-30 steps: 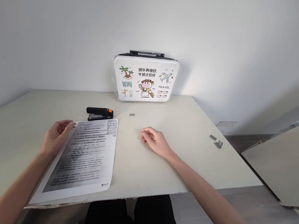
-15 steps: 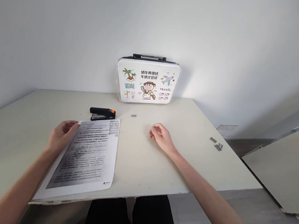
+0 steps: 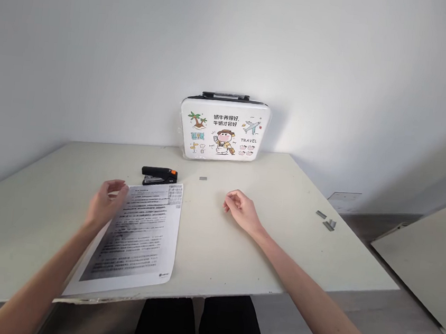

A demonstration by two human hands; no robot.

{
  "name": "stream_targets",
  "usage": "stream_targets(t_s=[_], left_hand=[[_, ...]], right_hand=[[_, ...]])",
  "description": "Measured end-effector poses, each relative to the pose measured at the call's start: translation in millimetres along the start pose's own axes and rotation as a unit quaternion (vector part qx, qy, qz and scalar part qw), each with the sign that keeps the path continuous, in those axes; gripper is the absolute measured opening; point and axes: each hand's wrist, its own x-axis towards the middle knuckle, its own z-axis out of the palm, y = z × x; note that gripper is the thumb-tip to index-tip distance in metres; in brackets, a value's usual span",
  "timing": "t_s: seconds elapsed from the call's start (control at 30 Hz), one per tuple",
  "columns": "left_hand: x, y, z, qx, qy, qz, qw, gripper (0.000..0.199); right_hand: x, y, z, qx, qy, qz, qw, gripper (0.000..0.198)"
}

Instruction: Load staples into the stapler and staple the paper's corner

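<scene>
My left hand (image 3: 108, 203) hovers at the upper left edge of a printed sheet of paper (image 3: 136, 237), thumb and fingers apart with a gap between them. The sheet lies flat on the left half of the table, its lower edge at the table's front. Just beyond its top edge sits a black stapler (image 3: 160, 176) with an orange button. To the right of the paper, my right hand (image 3: 242, 210) rests on the tabletop, its fingers loosely curled in with nothing visible in them. A small strip of staples (image 3: 203, 178) lies beyond and between the hands.
A white case (image 3: 224, 130) with cartoon prints and a black handle stands against the wall at the back of the pale table (image 3: 203, 239). Several staple strips (image 3: 327, 224) lie near the right edge. A pale panel (image 3: 428, 263) stands on the floor at right.
My left hand has loosened from the paper's edge and lifted slightly. My right hand stays in almost the same place. The whole view has shifted a little.
</scene>
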Motion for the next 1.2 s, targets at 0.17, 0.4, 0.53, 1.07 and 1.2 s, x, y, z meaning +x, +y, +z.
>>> stream_targets(t_s=[0.17,0.4,0.53,1.07,1.2], left_hand=[[20.0,46.7,9.2,0.137,-0.011,0.209,0.968,0.052],[64.4,80.8,26.6,0.331,-0.146,0.238,0.901,0.035],[69.3,80.9,28.2,0.344,-0.163,0.229,0.896,0.027],[-40.5,158.6,59.9,0.138,-0.067,0.470,0.869,0.027],[-87.4,164.1,97.5,0.102,-0.129,0.461,0.872,0.021]], right_hand=[[-1.7,-1.3,1.9,-0.024,-0.015,0.003,1.000,0.031],[-2.4,-1.4,1.0,-0.024,-0.015,-0.004,1.000,0.022],[0.1,3.8,2.2,-0.024,-0.015,-0.009,1.000,0.020],[13.2,5.6,-9.0,0.058,0.102,0.015,0.993,0.039],[18.3,7.5,-17.0,0.107,0.123,0.034,0.986,0.047]])
